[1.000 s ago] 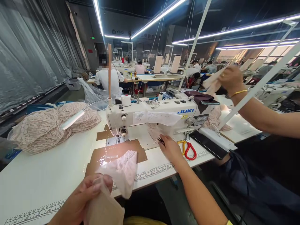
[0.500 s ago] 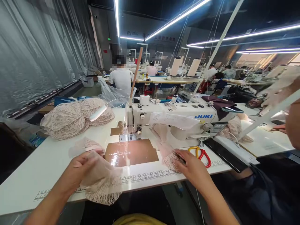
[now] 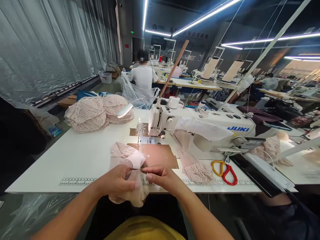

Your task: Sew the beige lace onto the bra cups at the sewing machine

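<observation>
My left hand (image 3: 116,181) is closed on a piece of sheer beige lace fabric (image 3: 125,154), which hangs over the table's front edge below the fingers. Close beside it, my right hand (image 3: 162,178) is pinched at the fabric's edge. A small dark tool shows at its fingertips, mostly hidden, so its kind is unclear. Another beige lace piece (image 3: 196,171) lies on the table to the right, running back under the arm of the white sewing machine (image 3: 200,126). The needle area stands behind my hands, past a brown plate (image 3: 162,156).
A heap of beige lace pieces (image 3: 92,115) lies at the back left, near a small lamp (image 3: 125,110). Scissors with red and yellow handles (image 3: 229,175) and a black panel (image 3: 255,175) are on the right. A person in white (image 3: 143,76) sits ahead.
My right hand has left the lace piece on the right and moved left to meet my left hand. Both hands are now together at the held fabric. The view has turned slightly left.
</observation>
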The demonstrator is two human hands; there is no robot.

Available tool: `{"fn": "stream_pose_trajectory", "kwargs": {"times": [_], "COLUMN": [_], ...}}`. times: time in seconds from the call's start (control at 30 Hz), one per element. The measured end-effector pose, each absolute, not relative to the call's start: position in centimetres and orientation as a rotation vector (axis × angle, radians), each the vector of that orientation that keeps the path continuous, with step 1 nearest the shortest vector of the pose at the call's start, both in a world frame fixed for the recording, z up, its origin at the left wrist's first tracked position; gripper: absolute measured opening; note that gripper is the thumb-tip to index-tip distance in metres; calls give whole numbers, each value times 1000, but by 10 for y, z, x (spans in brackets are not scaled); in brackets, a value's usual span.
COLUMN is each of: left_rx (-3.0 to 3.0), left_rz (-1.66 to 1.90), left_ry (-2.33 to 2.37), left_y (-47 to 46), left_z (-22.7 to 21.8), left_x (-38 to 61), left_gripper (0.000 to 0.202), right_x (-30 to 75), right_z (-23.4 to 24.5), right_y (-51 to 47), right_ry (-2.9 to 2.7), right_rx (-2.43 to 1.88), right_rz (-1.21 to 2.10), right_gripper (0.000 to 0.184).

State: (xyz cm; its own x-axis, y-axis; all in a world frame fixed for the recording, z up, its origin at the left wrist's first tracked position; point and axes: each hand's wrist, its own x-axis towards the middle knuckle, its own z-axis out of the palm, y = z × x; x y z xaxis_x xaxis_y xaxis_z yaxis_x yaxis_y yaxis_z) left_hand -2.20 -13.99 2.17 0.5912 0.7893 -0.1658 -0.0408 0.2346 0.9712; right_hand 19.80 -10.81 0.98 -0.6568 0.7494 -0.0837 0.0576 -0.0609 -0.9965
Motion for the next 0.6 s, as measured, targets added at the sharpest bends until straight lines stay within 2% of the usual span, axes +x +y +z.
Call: {"fn": "stream_pose_trajectory", "kwargs": {"times": [0.13, 0.27, 0.33, 0.4, 0.5, 0.6], "left_rx": [1247, 1307, 1355, 1456, 1657, 1821], "left_rz": [602, 610, 535, 435, 380, 598], "left_ry": [820, 851, 840, 889, 1209, 1870], "left_y": [-139, -134, -127, -116, -91, -76], "left_z": [19, 23, 30, 39, 45, 41], "left_x": [-25, -29, -41, -63, -109, -148], "left_gripper": [37, 59, 60, 50, 36, 51], "right_x": [184, 183, 192, 207, 237, 267], "right_z": [13, 12, 9, 5, -5, -20], "right_y": [-106, -107, -105, -101, -93, -85], "right_ry": [-1658, -1641, -1698, -1839, -2117, -2259], "right_rx": [-804, -836, -900, -1018, -1325, -1519], "right_rz": [1792, 1774, 1697, 1455, 734, 96], "right_gripper": [40, 43, 46, 44, 34, 33]}}
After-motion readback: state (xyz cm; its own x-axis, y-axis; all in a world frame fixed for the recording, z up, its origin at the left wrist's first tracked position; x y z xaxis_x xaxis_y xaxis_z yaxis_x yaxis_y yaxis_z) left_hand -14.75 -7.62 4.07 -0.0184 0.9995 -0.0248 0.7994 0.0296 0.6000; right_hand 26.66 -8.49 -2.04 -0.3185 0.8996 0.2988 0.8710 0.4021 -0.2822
